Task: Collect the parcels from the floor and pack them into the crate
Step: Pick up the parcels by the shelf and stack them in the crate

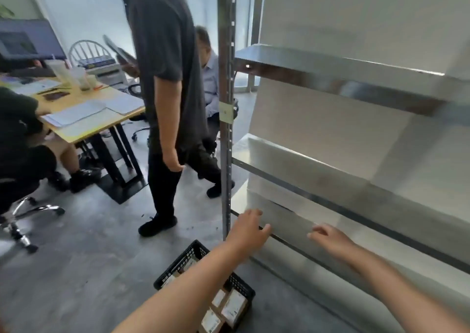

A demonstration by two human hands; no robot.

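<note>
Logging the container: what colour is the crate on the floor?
The crate is black; head view shows it best.

Just under the left hand (248, 231), a black crate (198, 250) with lattice-patterned walls holds brown parcels (234, 304) with white labels. Ahead of the right hand (328, 238) are silver-grey shelves (330, 65) on white. Out past the left hand lie a mottled grey floor (89, 256) and a pale yellow table (112, 94).

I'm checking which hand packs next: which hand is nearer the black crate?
Left. The left hand hovers just beyond the far corner of the crate, its forearm crossing above it; the right hand is farther right, in front of the metal shelving.
</note>
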